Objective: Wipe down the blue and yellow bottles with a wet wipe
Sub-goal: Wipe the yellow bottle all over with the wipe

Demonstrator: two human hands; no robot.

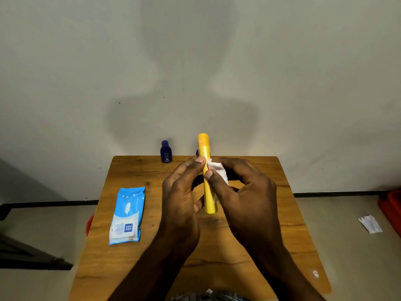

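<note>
Yellow bottle (207, 181) held upright above the surface (271, 235), pinched by left hand (184, 198). Right hand (245, 192) presses wet wipe (219, 170) vs its side. Risk: damp, slick plastic slips thru fingers. Blue bottle (166, 152) waits at far edge, w/ pack (127, 216) nearer left.

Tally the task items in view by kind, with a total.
Bottles: 2, the yellow bottle held up in both hands and the blue bottle standing at the table's far edge
Loose wet wipe: 1
Wipes pack: 1
Total: 4
</note>
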